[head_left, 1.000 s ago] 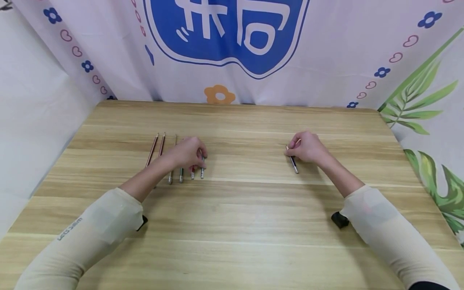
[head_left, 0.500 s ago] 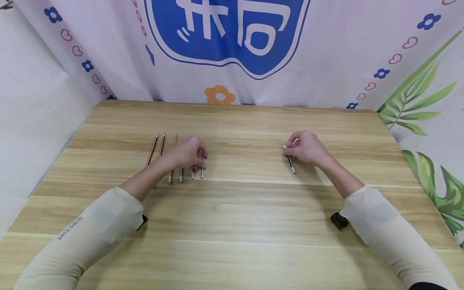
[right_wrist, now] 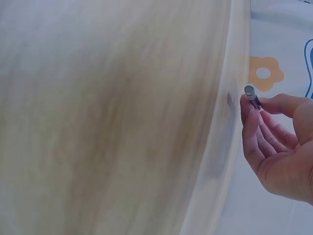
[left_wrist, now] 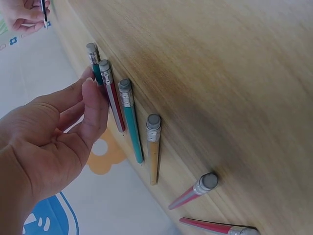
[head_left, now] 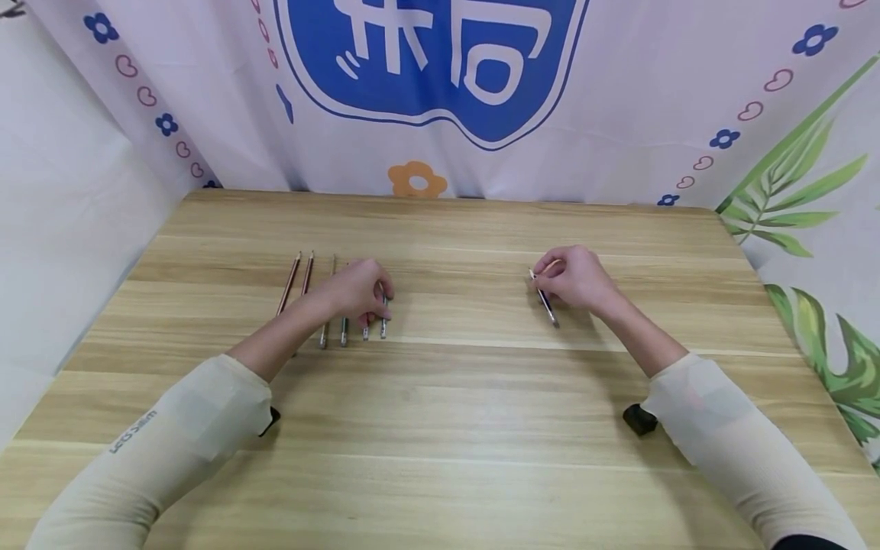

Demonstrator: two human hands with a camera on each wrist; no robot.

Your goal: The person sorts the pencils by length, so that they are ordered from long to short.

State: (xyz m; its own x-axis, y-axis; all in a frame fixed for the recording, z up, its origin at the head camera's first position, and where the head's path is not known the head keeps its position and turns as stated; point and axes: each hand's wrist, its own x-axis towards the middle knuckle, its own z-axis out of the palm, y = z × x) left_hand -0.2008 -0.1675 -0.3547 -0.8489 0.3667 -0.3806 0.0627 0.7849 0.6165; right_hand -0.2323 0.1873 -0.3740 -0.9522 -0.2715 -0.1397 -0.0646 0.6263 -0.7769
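Several pencils lie side by side on the left half of the table, eraser ends toward me. At the right end of that row my left hand [head_left: 357,290] pinches a teal pencil [left_wrist: 97,73]. Close beside its fingers are a red-and-grey pencil [left_wrist: 112,95], then a green pencil [left_wrist: 131,120] and a yellow pencil [left_wrist: 153,152]. Two reddish pencils [head_left: 289,283] lie farther left, partly behind the forearm. Right of centre, my right hand [head_left: 574,279] pinches a dark pencil [head_left: 546,305] near its pale tip. Its eraser end [right_wrist: 250,91] appears raised off the wood.
The wooden table [head_left: 440,428] has its far edge against a white printed curtain [head_left: 227,114]. A wide stretch of wood lies between the two hands. A small black object [head_left: 641,419] shows under the right sleeve.
My right hand has shifted a little to the left with the dark pencil, whose tip has moved left and away from me. The left hand and the row of pencils have stayed in place.
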